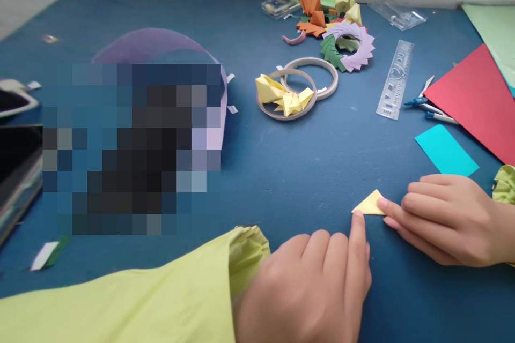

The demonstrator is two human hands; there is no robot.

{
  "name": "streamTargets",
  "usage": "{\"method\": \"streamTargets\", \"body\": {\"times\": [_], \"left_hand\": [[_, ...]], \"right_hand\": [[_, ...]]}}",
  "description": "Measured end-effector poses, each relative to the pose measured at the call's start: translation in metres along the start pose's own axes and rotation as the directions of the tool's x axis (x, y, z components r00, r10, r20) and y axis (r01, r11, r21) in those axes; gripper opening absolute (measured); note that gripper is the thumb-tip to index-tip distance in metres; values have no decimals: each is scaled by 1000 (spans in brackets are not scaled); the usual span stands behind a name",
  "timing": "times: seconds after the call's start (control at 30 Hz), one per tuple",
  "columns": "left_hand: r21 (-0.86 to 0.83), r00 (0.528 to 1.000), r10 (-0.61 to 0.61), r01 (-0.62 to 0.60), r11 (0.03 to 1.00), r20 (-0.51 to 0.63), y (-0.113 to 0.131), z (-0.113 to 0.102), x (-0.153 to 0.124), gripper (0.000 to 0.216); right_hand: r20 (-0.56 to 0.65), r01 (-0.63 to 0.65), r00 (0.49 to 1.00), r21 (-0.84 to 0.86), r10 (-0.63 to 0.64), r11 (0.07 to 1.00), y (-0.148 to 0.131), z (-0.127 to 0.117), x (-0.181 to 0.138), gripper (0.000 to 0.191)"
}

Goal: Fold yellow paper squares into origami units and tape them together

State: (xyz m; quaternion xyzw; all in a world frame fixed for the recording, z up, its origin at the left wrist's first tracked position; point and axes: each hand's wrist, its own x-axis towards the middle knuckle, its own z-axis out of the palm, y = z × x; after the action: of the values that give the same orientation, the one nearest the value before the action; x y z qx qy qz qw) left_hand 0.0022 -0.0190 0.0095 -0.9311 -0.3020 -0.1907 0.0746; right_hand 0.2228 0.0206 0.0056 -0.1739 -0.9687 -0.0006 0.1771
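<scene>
A small yellow paper folded into a triangle (370,203) lies on the blue table in front of me. My left hand (309,284) presses its stretched index fingertip on the near left corner, with the other fingers curled under. From the right, my right hand (454,220) holds down the triangle's right corner with one fingertip, its fingers close together. Just beyond that hand lies a turquoise paper rectangle (446,151). Both hands' palms are hidden.
Tape rings (332,77) with yellow folded pieces (298,102) lie mid-table. Behind are a paper ring (364,48), orange pieces (311,2) and a clear ruler (396,80). At right, red paper (478,102) partly covers a compass-like tool (416,102). A blurred patch hides the left, beside purple paper (156,43).
</scene>
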Motion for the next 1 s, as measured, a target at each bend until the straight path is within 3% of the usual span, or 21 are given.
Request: {"method": "streamTargets", "body": {"times": [0.27,1.0], "left_hand": [[41,1000,-7,6,999,23,0,3,3,29],[70,993,-29,21,997,111,7,0,-5,19]], "right_hand": [[1,11,1000,26,-11,1000,2,-2,0,12],[38,5,999,41,-7,999,0,-2,-3,18]]}}
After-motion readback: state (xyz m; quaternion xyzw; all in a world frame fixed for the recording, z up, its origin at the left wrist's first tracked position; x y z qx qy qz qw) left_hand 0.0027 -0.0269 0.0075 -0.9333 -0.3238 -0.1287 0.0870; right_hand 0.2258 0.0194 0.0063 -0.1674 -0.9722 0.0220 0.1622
